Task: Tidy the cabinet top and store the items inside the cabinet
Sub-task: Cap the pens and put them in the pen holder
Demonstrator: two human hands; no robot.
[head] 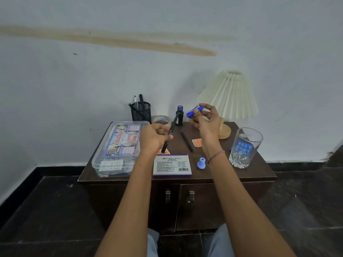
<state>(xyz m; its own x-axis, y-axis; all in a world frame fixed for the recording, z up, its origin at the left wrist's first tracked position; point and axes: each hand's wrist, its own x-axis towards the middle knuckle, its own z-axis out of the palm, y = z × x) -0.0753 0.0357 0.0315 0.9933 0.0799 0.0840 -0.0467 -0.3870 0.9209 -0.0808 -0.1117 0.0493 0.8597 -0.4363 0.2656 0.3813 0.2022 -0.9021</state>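
Note:
My left hand grips a black pen above the dark wooden cabinet top. My right hand is raised and pinches a blue pen cap. On the top lie another black pen, an orange pill strip, a stamp pad box, a small blue stopper, an ink bottle and a tape roll. A clear first aid box sits at the left. The two cabinet doors are closed.
A mesh pen holder stands at the back by the wall. A pleated lamp occupies the back right corner. A drinking glass stands at the right edge with a blue pill strip behind it. Dark tiled floor surrounds the cabinet.

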